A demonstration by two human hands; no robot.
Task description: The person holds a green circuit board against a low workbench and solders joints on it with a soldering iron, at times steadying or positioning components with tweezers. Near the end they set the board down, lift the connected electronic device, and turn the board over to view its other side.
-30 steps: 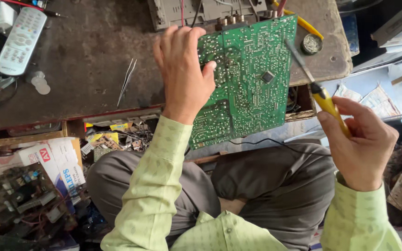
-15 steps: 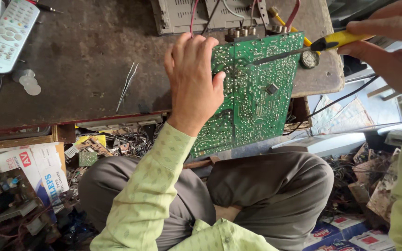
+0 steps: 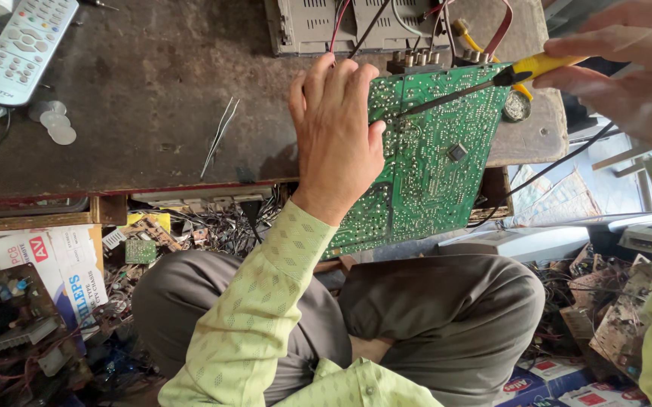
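A green circuit board (image 3: 431, 166), solder side up, lies tilted over the front edge of a dark worn table (image 3: 137, 128). My left hand (image 3: 337, 139) presses flat on the board's left part and holds it steady. My right hand (image 3: 627, 64), at the upper right, grips a yellow-handled screwdriver (image 3: 492, 79). Its dark shaft runs leftward and its tip touches the board near the upper middle. Wires lead from the board's top edge to a grey device chassis (image 3: 356, 26) behind it.
A white remote control (image 3: 24, 45) lies at the table's far left, with small clear discs (image 3: 55, 124) and thin metal tweezers (image 3: 220, 136) nearby. Below the table sit my crossed legs, loose wires, scrap boards (image 3: 9, 324) and cardboard boxes (image 3: 55, 264).
My right hand rose from beside my lap to the upper right and swung the screwdriver so its tip now rests on the board. My left hand stayed on the board.
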